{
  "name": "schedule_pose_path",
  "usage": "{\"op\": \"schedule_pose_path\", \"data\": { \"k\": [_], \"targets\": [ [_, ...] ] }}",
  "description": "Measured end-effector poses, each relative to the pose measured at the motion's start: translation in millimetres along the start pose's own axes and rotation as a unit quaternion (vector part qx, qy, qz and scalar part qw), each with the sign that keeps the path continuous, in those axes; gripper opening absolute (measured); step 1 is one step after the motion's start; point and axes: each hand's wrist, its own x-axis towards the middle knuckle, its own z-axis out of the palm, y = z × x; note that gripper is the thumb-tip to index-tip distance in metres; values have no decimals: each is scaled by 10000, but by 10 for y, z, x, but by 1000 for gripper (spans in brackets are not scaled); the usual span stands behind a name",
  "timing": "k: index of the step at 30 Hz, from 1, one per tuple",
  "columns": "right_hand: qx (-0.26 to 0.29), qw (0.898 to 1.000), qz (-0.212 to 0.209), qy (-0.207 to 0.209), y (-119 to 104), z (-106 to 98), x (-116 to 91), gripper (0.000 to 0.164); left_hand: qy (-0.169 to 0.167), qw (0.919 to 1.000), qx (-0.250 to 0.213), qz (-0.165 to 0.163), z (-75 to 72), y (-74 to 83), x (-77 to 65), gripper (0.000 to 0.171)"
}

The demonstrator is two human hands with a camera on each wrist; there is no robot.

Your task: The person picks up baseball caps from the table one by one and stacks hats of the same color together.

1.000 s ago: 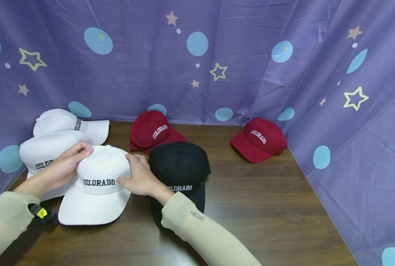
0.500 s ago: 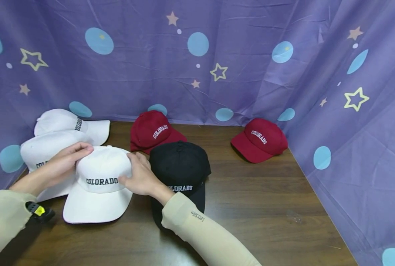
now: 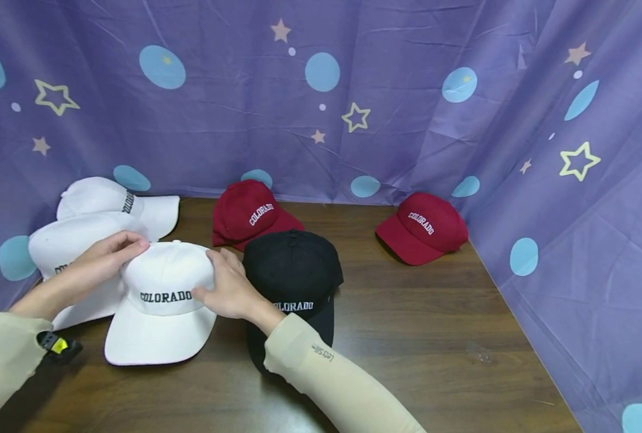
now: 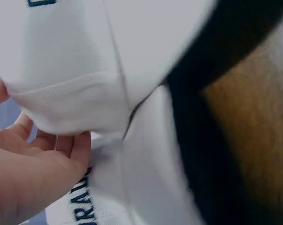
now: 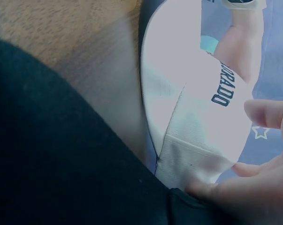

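A white baseball cap [image 3: 166, 273] with dark COLORADO lettering sits on the wooden table, its brim toward me. On its left side my left hand [image 3: 101, 258] holds the crown; in the left wrist view that hand's fingers [image 4: 80, 147] curl against the lower side of the crown. My right hand [image 3: 229, 285] grips the opposite side, thumb on the front beside the lettering and other fingers round the back edge. Behind my left hand lies a second white cap [image 3: 77, 231], partly covered by hand and forearm. Further back rests a third white cap [image 3: 96, 198], brim to the right.
A black cap [image 3: 291, 264] stands just right of my right hand, its brim partly under that forearm. Behind it is a red cap [image 3: 245, 207]; another red cap [image 3: 424, 225] lies at the back right. Purple curtain [image 3: 386, 54] borders the brown table [image 3: 418, 337].
The front white cap has shifted slightly right, turning a little. My left hand and the second white cap have edged left over the last half second. The black and red caps stay put.
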Motion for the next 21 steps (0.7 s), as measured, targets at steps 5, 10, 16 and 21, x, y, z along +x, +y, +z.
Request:
{"op": "schedule_pose_path", "data": {
  "k": [5,10,16,21],
  "targets": [
    [65,9997,-216,42,-19,-74,-30,68,598,9972,183,407,-162,26,-65,41],
    [228,9972,-703,111,-89,-284,-131,64,1572,9861,461,283,-490,-43,-122,40],
    [442,9881,-1465,128,-118,-643,-345,60,2195,9710,901,-285,-769,-340,-149,56],
    [654,9804,-1853,134,-73,-924,-484,58,2060,9711,966,-719,-888,-594,-179,70]
  ]
}}
